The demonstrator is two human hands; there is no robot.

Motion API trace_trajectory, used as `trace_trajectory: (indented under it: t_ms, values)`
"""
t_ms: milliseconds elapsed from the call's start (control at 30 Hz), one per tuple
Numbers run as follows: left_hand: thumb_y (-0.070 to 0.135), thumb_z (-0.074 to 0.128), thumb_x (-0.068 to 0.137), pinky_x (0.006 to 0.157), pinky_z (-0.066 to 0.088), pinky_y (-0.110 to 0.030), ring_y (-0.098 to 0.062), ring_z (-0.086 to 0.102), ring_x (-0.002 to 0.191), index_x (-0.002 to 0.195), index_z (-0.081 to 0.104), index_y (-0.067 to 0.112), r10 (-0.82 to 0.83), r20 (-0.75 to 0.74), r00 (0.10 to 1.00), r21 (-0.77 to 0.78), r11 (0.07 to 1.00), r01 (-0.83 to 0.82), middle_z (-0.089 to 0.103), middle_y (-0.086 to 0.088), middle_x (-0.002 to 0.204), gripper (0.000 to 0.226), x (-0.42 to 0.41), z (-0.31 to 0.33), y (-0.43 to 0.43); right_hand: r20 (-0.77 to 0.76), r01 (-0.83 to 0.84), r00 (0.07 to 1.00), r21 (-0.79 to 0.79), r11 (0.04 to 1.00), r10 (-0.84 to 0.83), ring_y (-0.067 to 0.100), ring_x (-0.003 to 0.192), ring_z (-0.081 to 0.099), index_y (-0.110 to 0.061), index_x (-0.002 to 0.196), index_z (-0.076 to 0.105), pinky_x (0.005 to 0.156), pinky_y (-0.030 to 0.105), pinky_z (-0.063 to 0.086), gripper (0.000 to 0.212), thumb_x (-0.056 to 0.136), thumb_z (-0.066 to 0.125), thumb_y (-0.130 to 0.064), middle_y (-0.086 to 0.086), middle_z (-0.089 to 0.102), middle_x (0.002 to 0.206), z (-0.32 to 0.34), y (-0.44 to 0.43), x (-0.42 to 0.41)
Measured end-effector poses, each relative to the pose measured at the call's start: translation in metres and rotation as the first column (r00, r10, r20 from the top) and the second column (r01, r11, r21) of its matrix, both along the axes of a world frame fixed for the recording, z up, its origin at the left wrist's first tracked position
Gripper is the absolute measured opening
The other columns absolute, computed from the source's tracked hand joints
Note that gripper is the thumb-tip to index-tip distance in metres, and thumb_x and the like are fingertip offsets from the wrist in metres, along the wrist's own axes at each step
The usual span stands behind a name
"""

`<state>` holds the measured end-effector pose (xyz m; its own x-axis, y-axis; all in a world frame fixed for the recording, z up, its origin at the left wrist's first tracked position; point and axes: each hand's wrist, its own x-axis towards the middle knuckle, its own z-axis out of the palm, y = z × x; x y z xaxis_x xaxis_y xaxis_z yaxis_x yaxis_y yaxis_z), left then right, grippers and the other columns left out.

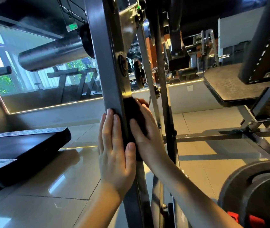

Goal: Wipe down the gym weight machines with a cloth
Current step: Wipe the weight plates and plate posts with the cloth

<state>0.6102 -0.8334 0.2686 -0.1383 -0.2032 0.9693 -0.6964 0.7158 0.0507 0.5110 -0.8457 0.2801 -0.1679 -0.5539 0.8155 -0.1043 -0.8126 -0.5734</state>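
A grey steel upright (pixel 108 66) of a weight machine rises through the middle of the view. A dark cloth (pixel 131 116) is wrapped round this post at mid height. My left hand (pixel 114 145) lies against the post's left face, fingers straight, thumb pressing the cloth's lower end. My right hand (pixel 145 129) presses the cloth from the right side with straight fingers. Most of the cloth is hidden between the two hands.
A padded seat (pixel 229 86) and backrest (pixel 266 40) stand at the right on a floor frame (pixel 213 137). A black weight plate (pixel 254 191) sits at lower right. A dark step platform (pixel 20 145) lies at the left on shiny tiles. Mirrors line the far wall.
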Motion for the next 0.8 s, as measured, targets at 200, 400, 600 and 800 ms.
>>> trace_trajectory:
  t_ms: [200,400,600,800]
  values:
    - [0.042,0.017,0.102,0.119,0.009,-0.028,-0.022,0.015,0.146,0.147,0.021,0.006,0.022,0.012,1.000,0.021,1.000,-0.022,0.021,-0.009,0.154,0.057,0.000,-0.002,0.000,0.013,-0.032,0.999,0.060,0.998,0.031,0.006,0.129,0.046,-0.035,0.145,0.037,0.109,0.040,0.040,0.056,0.093,0.041,-0.055,-0.004,0.049,0.138,0.034,-0.011,0.002]
    - [0.042,0.017,0.101,0.118,0.016,-0.032,-0.027,0.024,0.141,0.145,0.027,0.004,-0.021,-0.018,1.000,0.012,1.000,0.022,0.025,-0.008,0.150,0.059,0.000,0.026,0.001,-0.033,-0.109,0.993,0.162,0.981,0.116,0.003,0.122,0.053,-0.030,0.148,0.034,0.106,0.037,0.043,0.063,0.091,0.039,-0.055,-0.006,0.057,0.135,0.023,0.005,-0.001]
    - [0.041,0.015,0.102,0.119,0.013,-0.031,-0.027,0.020,0.144,0.147,0.023,0.001,-0.035,-0.045,0.998,0.016,0.999,0.036,0.021,-0.013,0.154,0.061,-0.005,0.045,-0.006,0.063,-0.202,0.979,0.112,0.973,0.196,0.009,0.135,0.042,-0.030,0.154,0.017,0.110,0.021,0.036,0.061,0.098,0.032,-0.051,-0.005,0.041,0.149,0.064,-0.007,0.002]
    - [0.029,0.024,0.100,0.117,0.017,-0.034,-0.024,0.020,0.144,0.146,0.022,0.002,-0.075,-0.098,0.992,0.018,0.997,0.078,0.023,-0.014,0.155,0.054,-0.009,0.044,-0.003,0.121,-0.268,0.959,0.105,0.958,0.255,0.011,0.132,0.047,-0.019,0.148,0.035,0.113,0.038,0.035,0.091,0.079,0.051,-0.075,-0.001,0.052,0.141,0.022,0.007,0.013]
